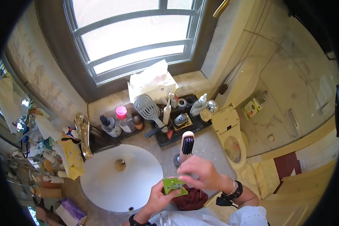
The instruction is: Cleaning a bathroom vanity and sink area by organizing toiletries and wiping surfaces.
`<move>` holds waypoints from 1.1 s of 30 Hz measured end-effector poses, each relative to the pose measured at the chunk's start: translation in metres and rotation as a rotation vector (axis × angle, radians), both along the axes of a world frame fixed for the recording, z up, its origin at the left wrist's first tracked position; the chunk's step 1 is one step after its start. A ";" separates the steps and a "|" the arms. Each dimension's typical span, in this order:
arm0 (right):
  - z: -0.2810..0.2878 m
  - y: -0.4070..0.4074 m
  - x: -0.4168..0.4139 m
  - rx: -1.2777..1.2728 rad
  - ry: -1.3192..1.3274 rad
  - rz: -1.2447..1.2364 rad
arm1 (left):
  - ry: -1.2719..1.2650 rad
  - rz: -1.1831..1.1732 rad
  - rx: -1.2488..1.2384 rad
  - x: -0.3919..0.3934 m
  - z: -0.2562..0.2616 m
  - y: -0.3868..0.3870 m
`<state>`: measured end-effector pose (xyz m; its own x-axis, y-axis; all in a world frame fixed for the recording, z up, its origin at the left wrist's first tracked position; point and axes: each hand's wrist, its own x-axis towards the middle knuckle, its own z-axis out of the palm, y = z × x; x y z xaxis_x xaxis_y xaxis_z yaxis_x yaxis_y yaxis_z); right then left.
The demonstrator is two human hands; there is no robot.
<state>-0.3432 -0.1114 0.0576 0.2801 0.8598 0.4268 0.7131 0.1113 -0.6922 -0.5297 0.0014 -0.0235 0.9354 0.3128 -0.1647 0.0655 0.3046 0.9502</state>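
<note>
Pinched in my left hand [160, 197] is a small green packet [173, 184] with writing on it, held over the counter's front beside the sink. My right hand [202, 173] is just above and to the right of the packet, its fingers bent and slightly blurred. Whether those fingers grip anything is unclear. Under the hands lies a bunched dark red cloth [193, 199], partly covered by them. Just beyond the right hand a pink hot-air or straightening brush [187, 142] with dark bristles stands upright, its lower part hidden.
An oval white sink [110, 183] with a gold-coloured faucet [84, 135] lies to the left. Behind, a black tray [162, 141] carries a grey vented hairbrush [147, 106] and bottles. A tissue pack [152, 82] rests by the window. A toilet [237, 147] stands at right.
</note>
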 end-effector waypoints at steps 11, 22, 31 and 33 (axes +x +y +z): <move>-0.125 -0.009 0.021 -0.340 0.241 -0.376 | 0.156 0.287 -0.009 -0.033 -0.073 0.011; -0.122 -0.005 0.017 -0.364 0.429 -0.466 | 0.208 0.298 0.029 -0.037 -0.078 0.005; -0.021 0.040 0.112 0.064 0.395 -0.436 | 0.232 0.273 0.069 -0.043 -0.090 0.002; 0.007 0.067 0.132 0.075 0.222 -0.504 | 0.258 0.272 0.070 -0.045 -0.093 0.003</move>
<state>-0.2113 -0.0441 0.0651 0.7393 0.5655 0.3657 0.5287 -0.1510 -0.8353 -0.5752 0.0045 -0.1163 0.7474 0.5625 -0.3535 0.2308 0.2791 0.9321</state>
